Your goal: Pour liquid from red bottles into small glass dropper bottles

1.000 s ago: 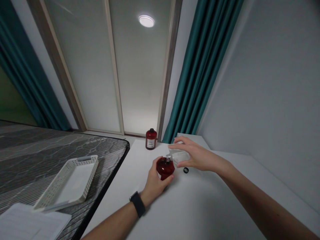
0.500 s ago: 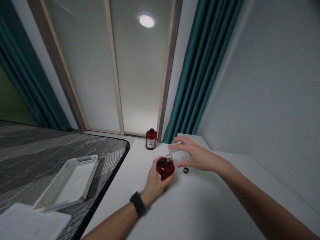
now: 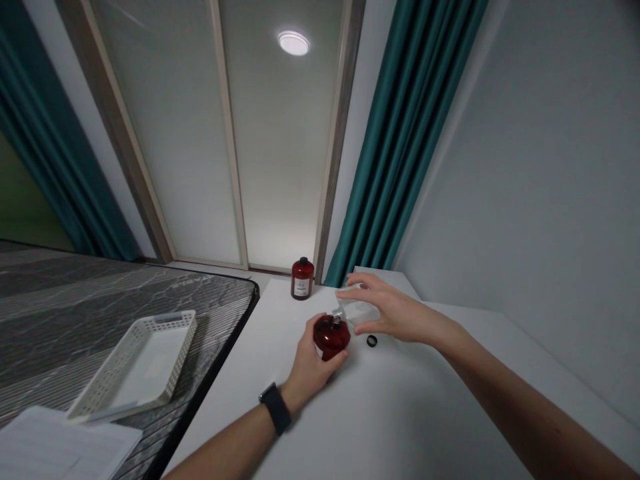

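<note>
My left hand (image 3: 311, 369), with a dark watch on its wrist, is wrapped round a dark red bottle (image 3: 332, 337) on the white table. Tipped on its side, a clear glass bottle (image 3: 361, 312) is gripped by the fingers of my right hand (image 3: 393, 312). The clear bottle's neck meets the open mouth of the red bottle; whether liquid is flowing is too small to tell. A small black cap (image 3: 372, 341) lies on the table just below my right hand. Farther back stands a second red bottle (image 3: 301, 279) with a white label and a black cap.
Left of the white table (image 3: 320, 427) is a grey patterned mattress (image 3: 215, 313). On it sit a white perforated basket (image 3: 100, 383) and some white papers (image 3: 60, 443). Behind are a frosted sliding door (image 3: 280, 167) and a teal curtain (image 3: 390, 147); a grey wall (image 3: 550, 167) rises at right.
</note>
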